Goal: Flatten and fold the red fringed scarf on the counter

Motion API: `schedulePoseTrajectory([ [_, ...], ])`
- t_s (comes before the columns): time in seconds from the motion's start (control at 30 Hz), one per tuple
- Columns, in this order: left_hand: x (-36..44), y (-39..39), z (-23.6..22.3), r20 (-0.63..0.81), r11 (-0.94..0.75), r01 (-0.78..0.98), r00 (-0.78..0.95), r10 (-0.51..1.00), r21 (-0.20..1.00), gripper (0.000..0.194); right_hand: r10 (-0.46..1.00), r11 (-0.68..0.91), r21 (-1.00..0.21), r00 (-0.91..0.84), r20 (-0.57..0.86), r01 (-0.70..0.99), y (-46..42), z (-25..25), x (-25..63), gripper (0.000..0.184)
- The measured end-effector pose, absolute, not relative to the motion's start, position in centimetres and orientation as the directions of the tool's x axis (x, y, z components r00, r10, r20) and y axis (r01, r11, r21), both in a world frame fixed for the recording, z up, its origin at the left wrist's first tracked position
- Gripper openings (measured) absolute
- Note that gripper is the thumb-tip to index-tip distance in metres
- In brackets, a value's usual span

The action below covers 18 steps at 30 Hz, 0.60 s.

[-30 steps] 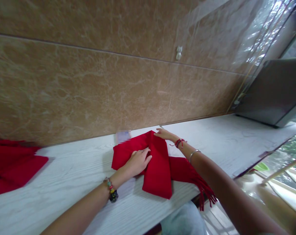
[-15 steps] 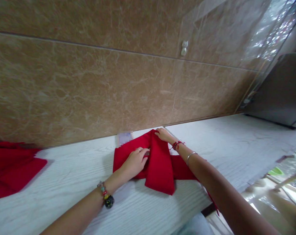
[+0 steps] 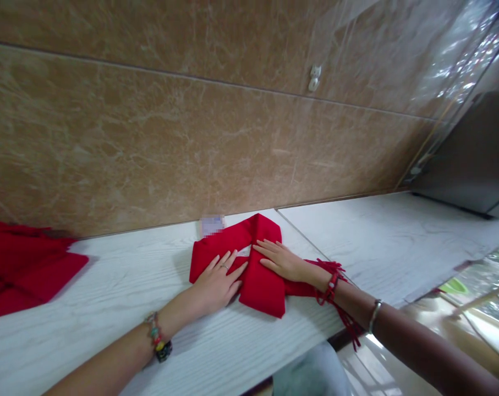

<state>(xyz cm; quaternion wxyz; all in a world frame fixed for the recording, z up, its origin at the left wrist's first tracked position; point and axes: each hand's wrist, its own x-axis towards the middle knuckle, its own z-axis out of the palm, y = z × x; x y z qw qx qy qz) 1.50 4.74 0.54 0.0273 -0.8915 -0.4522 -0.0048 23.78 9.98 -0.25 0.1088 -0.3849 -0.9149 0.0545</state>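
A red fringed scarf [image 3: 262, 294] lies folded on the white wood-grain table, its bands angled around a small gap where the table shows through. One wide band crosses over the others toward me, and a fringed end hangs over the table's front edge at the right. My left hand [image 3: 219, 280] rests with fingers spread on the left part of the scarf. Flat across the upper part of the crossing band lies my right hand [image 3: 283, 259], fingers stretched out to the left. Neither hand grips the cloth.
Another piece of red cloth [image 3: 22, 269] lies at the left of the table [image 3: 129, 275]. A small blurred card [image 3: 212, 225] sits by the brown marbled wall [image 3: 150, 148]. A grey box-like object [image 3: 467, 154] stands at the far right.
My right hand has let go of the scarf's top corner and come down flat onto the crossing band. My left hand has spread its fingers. The fringe at the right now shows more.
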Motion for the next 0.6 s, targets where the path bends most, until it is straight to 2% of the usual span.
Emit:
schedulePoseTrajectory([
  [0.1, 1.1, 5.7, 1.7, 0.111, -0.507, 0.860, 0.510, 0.853, -0.058, 0.044, 0.745, 0.666, -0.207, -0.621, 0.244, 0.717, 9.7, 0.2, 24.7, 0.047],
  [0.2, -0.2, 8.0, 3.8, 0.235, -0.269, 0.963, 0.263, 0.936, -0.004, 0.043, 0.800, 0.590, -0.253, -0.512, 0.313, 0.767, 9.0, 0.5, 26.2, 0.046],
  [0.27, -1.5, 9.8, 5.0, 0.152, -0.070, 0.994, 0.056, 0.987, 0.088, 0.042, 0.838, 0.536, -0.260, -0.470, 0.278, 0.803, 8.5, 0.2, 27.1, 0.044],
  [0.3, -2.2, 10.7, 5.4, 0.095, -0.033, 0.993, 0.023, 0.995, 0.110, 0.042, 0.853, 0.513, -0.251, -0.457, 0.253, 0.821, 8.3, -0.1, 27.5, 0.042],
  [0.37, -3.3, 12.0, 5.7, 0.013, -0.011, 0.990, 0.009, 1.000, 0.138, 0.031, 0.875, 0.477, -0.240, -0.432, 0.217, 0.846, 8.2, -0.8, 27.9, 0.038],
  [0.47, -4.3, 12.9, 5.8, -0.015, -0.022, 0.988, 0.024, 1.000, 0.153, 0.011, 0.878, 0.478, -0.286, -0.439, 0.192, 0.830, 8.2, -1.2, 28.2, 0.033],
  [0.6, -4.8, 13.5, 6.1, 0.017, -0.011, 0.990, 0.008, 1.000, 0.138, 0.015, 0.854, 0.519, -0.326, -0.468, 0.227, 0.790, 8.0, -0.4, 28.7, 0.036],
])
